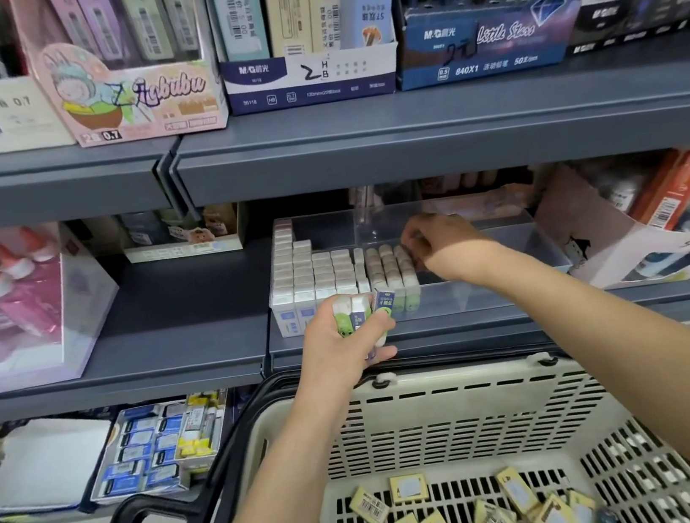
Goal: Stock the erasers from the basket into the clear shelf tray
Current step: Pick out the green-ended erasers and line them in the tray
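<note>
Evidently the step in hand is seating erasers at the open end of the rows in the clear tray (pixel 493 291). The right hand (pixel 436 244) reaches inside it, fingers curled down against the rightmost green-sleeved row (pixel 392 265); whether they pinch an eraser or only press on the row cannot be told. The left hand (pixel 345 341) grips a held bunch (pixel 360 305) of upright erasers just in front of the tray's front wall, above the far rim of the basket (pixel 462 382). To do this well, I would judge, each piece should go in upright, facing the same way as its neighbours, and be pushed snug against the row so that no gap opens and nothing tips; the left hand is best kept near so each hand-over is short. The tray holds white-topped rows (pixel 314 274) stacked high on its left side, with the green-sleeved ones beside them, and its right half is bare. The basket holds loose yellow-sleeved erasers (pixel 495 519) scattered flat on its slatted floor, so much stock is left to move. The tray stands on the middle shelf (pixel 190 309).
</note>
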